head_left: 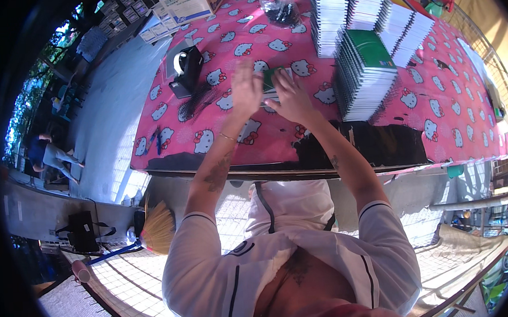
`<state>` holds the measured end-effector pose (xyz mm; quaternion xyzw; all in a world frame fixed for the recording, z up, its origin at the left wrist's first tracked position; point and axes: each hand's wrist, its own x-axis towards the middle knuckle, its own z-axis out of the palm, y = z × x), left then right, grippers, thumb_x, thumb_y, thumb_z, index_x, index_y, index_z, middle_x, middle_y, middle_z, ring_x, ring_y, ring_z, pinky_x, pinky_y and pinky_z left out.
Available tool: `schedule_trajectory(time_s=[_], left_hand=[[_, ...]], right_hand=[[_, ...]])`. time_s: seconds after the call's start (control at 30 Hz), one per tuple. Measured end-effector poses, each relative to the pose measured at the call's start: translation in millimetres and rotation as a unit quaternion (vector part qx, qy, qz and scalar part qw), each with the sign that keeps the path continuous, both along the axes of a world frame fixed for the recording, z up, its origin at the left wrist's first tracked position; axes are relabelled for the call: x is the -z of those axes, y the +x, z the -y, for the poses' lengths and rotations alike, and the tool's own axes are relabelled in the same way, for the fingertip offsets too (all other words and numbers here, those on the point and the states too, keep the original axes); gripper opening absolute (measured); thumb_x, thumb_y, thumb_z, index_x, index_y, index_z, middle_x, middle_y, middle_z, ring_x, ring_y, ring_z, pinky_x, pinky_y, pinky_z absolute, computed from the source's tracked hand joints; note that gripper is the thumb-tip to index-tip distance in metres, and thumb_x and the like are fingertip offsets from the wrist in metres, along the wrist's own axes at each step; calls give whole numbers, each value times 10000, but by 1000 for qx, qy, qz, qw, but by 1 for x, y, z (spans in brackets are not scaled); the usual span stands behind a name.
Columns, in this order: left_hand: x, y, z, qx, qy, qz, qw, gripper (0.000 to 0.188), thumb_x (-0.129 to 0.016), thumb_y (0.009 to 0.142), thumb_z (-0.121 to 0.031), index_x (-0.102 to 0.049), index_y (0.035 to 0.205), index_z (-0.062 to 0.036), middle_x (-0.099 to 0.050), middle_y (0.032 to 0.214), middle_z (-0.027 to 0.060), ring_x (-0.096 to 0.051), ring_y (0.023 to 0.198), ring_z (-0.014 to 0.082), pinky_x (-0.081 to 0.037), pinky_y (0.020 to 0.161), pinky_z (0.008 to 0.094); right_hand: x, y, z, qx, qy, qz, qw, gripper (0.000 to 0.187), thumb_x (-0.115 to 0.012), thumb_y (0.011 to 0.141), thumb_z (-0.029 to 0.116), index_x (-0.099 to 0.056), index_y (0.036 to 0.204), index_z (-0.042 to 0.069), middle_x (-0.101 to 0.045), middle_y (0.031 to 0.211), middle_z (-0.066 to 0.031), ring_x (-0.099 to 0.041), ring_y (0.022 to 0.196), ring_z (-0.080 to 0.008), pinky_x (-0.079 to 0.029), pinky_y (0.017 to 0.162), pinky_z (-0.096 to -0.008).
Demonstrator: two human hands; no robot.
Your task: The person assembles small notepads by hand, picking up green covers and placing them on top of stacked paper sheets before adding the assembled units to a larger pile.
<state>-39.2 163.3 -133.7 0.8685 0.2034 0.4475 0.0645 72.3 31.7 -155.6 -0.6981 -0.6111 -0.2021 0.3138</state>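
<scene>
A small notebook with a green cover (271, 79) lies on the pink tablecloth between my two hands. My right hand (292, 99) rests on its right side, fingers stretched over the cover and thumb apart. Just left of the notebook is my left hand (246, 93), blurred by motion, its fingers extended and nothing visible in them. A tall stack of green-covered spiral notebooks (367, 78) stands to the right. Loose black binding coils (196, 104) lie to the left, beside a black tape dispenser (186, 73).
More notebook stacks (330, 19) fill the far right of the table. A clear plastic bag with black contents (281, 10) sits at the back. Pens (158, 141) lie near the left edge. Black torn covering (379, 143) lines the front edge. Cardboard boxes (185, 6) are beyond the table.
</scene>
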Motion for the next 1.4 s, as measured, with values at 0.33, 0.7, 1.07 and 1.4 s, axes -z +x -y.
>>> schedule_trajectory(time_s=[0.33,0.7,1.07,1.4], left_hand=[[-8,-22,-62,-70,-102,-344,931,737,-121,1014,-620,-296,1536,-130,-249,1610,135,-181,1503,308,-114,1189,596],[-8,12,-5,131,30,-223,966,553,-410,1020,-467,-478,1418,-90,-441,1453,228,-403,1381,349,-331,1111,562],[14,-29,40,163,166,-150,961,432,-671,795,-84,-644,1226,-100,-648,1196,110,-630,1105,294,-523,945,410],[-51,-46,91,163,86,-201,962,316,-633,853,-90,-648,1169,-96,-686,1029,65,-629,1055,243,-355,1069,471]], right_hand=[[15,-3,-6,-8,-51,-17,999,673,-603,911,431,-477,1389,-27,-471,1461,-198,-407,1398,-316,-346,1119,-518],[20,22,-7,-158,158,-401,888,450,-551,962,111,-476,1394,9,-476,1455,-172,-434,1382,-277,-356,1117,-405],[37,22,36,-76,99,-492,861,470,-565,913,59,-493,1377,41,-517,1349,-161,-513,1277,-256,-410,1037,-342],[-3,-10,68,-216,101,-490,839,551,-704,902,123,-479,1398,37,-561,1345,-128,-540,1193,-173,-431,999,-317]])
